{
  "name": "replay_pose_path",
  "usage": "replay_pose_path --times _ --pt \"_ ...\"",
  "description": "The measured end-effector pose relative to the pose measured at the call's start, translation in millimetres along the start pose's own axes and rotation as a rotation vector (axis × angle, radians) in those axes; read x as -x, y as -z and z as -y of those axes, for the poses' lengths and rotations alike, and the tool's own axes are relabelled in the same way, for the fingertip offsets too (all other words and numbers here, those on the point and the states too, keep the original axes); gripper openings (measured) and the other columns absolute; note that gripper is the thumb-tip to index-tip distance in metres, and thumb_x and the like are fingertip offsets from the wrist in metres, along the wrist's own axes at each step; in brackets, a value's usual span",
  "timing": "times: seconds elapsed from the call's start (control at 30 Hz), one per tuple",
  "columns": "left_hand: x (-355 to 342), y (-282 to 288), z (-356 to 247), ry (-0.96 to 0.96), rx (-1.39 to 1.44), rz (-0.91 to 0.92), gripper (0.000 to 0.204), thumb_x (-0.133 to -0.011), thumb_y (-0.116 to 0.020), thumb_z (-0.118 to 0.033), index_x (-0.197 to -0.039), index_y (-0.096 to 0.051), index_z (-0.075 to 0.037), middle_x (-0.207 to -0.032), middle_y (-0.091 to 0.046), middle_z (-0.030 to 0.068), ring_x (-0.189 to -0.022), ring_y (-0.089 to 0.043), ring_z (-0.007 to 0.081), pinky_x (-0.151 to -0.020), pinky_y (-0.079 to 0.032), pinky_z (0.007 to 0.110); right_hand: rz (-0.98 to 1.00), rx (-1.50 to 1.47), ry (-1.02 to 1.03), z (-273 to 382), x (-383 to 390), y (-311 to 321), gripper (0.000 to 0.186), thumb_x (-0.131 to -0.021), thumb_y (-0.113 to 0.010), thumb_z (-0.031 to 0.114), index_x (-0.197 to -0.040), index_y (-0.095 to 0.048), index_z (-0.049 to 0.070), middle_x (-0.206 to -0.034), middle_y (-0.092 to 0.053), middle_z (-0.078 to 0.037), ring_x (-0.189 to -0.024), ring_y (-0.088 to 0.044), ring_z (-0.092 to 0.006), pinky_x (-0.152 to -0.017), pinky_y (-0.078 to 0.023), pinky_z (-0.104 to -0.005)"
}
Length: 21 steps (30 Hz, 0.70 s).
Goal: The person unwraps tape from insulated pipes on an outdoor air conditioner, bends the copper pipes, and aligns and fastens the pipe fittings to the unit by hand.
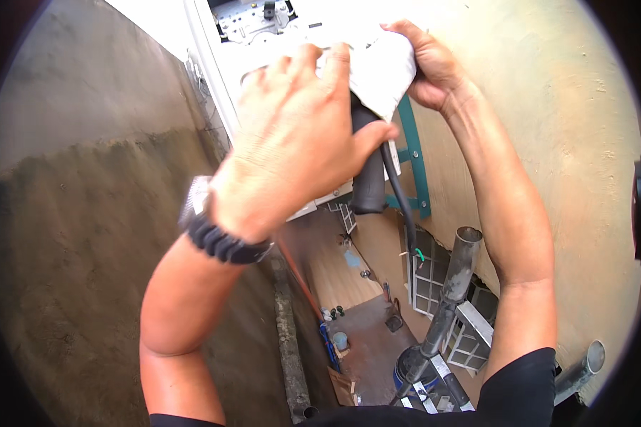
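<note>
My left hand (292, 124), with a watch on its wrist, curves over a white wrapping (377, 67) and a black insulated tube (369, 185), its thumb across the tube. My right hand (427, 71) grips the wrapping's right edge. A black cable (399, 185) hangs beside the tube, ending near a green wire (419, 256). Both hands are against a white metal unit (214, 64) with exposed fittings at the top, mounted by a teal bracket (420, 174). The left hand hides part of the wrapping and unit.
A stained wall (71, 228) is on the left, a pale wall (584, 142) on the right. Far below lie a floor (356, 327), a bucket (340, 340) and window grilles (427, 285). Metal poles (445, 306) rise near me at the lower right.
</note>
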<state>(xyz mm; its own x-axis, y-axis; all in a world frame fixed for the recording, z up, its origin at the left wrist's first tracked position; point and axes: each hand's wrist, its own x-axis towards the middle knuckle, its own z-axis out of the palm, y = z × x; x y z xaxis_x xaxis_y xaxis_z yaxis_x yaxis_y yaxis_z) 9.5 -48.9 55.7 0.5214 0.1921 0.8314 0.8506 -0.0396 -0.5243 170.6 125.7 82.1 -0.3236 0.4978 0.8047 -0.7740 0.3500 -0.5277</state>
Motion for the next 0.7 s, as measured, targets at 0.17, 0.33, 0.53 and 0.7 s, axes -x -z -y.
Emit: replay_pose_path --times 0.17,0.33,0.53,0.7 --pt "-38.7 26.8 18.6 0.159 0.188 0.653 0.076 -0.074 -0.088 -0.055 -0.105 -0.067 0.011 -0.091 -0.069 0.0298 -0.092 -0.07 0.0438 -0.079 -0.055 0.048 0.193 -0.128 0.09 -18.3 1.0 -1.4 0.053 -0.099 -0.069 0.036 -0.135 -0.056 -0.001 -0.126 -0.067 -0.018 -0.114 -0.069 -0.0285 -0.103 -0.057 -0.0452" --pt "-19.5 7.9 34.0 0.031 0.214 0.408 0.066 -0.078 -0.088 -0.049 -0.091 -0.064 0.011 -0.082 -0.066 0.0299 -0.083 -0.068 0.044 -0.074 -0.053 0.048 0.251 -0.204 -0.031 -84.4 104.7 -19.1 0.065 -0.103 -0.064 0.044 -0.146 -0.047 -0.003 -0.135 -0.062 -0.015 -0.117 -0.066 -0.0209 -0.094 -0.059 -0.0378" --pt "-20.5 13.2 19.5 0.063 0.209 0.456 0.059 -0.089 -0.081 -0.045 -0.095 -0.064 0.012 -0.085 -0.066 0.0303 -0.084 -0.067 0.0445 -0.075 -0.053 0.048 0.153 -0.114 -0.14 -78.7 134.4 -39.4 0.052 -0.101 -0.067 0.032 -0.136 -0.055 -0.005 -0.091 -0.07 -0.008 -0.066 -0.063 -0.0094 -0.051 -0.048 -0.0223" --pt "-25.1 16.3 23.0 0.041 0.206 0.489 0.058 -0.091 -0.077 -0.046 -0.097 -0.063 0.01 -0.09 -0.067 0.0294 -0.087 -0.067 0.0445 -0.077 -0.052 0.048 0.259 -0.152 -0.254 -74.5 136.0 -33.9 0.036 -0.097 -0.066 0.026 -0.114 -0.06 -0.006 -0.058 -0.06 -0.004 -0.038 -0.049 -0.0083 -0.038 -0.039 -0.0209"
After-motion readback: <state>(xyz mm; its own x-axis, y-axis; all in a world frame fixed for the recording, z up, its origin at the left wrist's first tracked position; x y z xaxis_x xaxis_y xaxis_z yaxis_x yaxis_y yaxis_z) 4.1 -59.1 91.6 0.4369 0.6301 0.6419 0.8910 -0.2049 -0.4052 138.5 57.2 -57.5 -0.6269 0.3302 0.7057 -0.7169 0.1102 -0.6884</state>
